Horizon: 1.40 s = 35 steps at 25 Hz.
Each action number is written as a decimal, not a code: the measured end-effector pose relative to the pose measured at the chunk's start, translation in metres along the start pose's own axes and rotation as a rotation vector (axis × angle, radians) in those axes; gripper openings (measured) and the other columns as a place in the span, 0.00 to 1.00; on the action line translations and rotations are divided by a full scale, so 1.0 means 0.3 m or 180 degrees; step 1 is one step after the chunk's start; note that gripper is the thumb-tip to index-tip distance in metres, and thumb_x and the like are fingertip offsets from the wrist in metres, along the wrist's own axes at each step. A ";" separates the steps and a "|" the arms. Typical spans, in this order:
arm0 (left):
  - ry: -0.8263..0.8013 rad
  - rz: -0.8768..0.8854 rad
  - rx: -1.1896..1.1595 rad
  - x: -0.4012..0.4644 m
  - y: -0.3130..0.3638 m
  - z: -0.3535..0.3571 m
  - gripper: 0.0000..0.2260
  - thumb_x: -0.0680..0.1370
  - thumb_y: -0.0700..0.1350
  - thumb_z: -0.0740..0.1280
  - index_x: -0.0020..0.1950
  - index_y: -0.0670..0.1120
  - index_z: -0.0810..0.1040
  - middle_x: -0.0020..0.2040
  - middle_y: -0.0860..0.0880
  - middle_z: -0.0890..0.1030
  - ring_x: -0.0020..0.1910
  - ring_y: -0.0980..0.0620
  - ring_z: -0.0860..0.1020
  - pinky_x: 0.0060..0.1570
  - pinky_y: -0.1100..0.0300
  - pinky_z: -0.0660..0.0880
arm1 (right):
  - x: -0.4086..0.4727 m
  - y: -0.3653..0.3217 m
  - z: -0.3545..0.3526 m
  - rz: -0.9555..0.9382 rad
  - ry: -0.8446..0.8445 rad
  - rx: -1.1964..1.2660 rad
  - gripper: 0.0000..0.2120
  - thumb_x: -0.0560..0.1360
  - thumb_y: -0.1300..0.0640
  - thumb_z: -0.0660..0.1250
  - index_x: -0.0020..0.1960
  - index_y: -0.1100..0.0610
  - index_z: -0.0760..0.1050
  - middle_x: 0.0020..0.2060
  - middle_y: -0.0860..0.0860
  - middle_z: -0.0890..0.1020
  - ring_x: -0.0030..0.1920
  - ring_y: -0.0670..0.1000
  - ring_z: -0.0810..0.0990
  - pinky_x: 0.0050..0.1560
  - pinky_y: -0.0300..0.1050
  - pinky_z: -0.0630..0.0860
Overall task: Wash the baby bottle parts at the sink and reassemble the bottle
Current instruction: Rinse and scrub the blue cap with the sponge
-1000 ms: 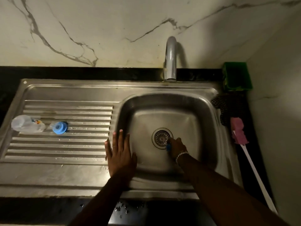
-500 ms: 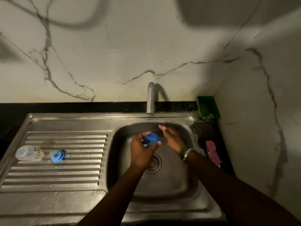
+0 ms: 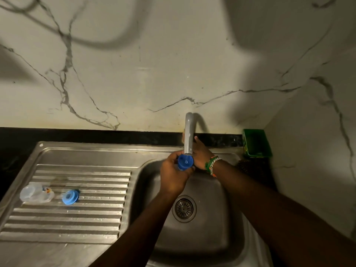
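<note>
My left hand [image 3: 173, 176] grips a blue bottle cap [image 3: 185, 162] right under the mouth of the faucet [image 3: 189, 132], above the sink basin [image 3: 212, 232]. My right hand [image 3: 201, 156], a beaded bracelet on its wrist, reaches behind the spout with its fingers curled round the pipe. I cannot make out any water running. The clear bottle body [image 3: 35, 192] lies on its side on the drainboard [image 3: 77, 220] at the far left. A blue screw ring [image 3: 69, 197] lies just to its right.
A green container [image 3: 256, 143] stands on the black counter in the back right corner, with a dark scrubber [image 3: 248, 166] in front of it. The drain strainer [image 3: 184, 208] sits in the basin floor. Marble walls close off the back and right.
My left hand has lifted the blue cap up under the spout. My right hand has gone from beside the cap to behind the faucet. The view has tilted up.
</note>
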<state>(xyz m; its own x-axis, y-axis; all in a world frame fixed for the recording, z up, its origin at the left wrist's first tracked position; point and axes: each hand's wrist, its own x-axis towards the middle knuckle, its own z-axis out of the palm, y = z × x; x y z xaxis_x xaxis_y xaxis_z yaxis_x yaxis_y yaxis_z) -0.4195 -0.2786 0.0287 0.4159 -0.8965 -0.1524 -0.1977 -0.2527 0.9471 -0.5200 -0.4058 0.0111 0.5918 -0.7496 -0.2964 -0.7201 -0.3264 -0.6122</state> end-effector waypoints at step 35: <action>-0.0769 -0.0595 -0.1787 -0.013 -0.025 -0.063 0.22 0.73 0.32 0.75 0.65 0.45 0.80 0.61 0.48 0.84 0.60 0.46 0.83 0.53 0.53 0.82 | -0.062 -0.056 -0.038 0.0308 0.0360 0.0682 0.30 0.80 0.59 0.67 0.79 0.49 0.60 0.78 0.54 0.65 0.79 0.55 0.60 0.73 0.52 0.69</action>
<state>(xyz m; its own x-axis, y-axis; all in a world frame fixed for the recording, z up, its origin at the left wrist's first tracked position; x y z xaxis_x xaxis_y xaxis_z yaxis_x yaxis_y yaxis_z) -0.4029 -0.2664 0.0276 0.1735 -0.9291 -0.3267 0.3813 -0.2424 0.8921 -0.5232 -0.3928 0.0352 0.4710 -0.8349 -0.2848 -0.6712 -0.1297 -0.7298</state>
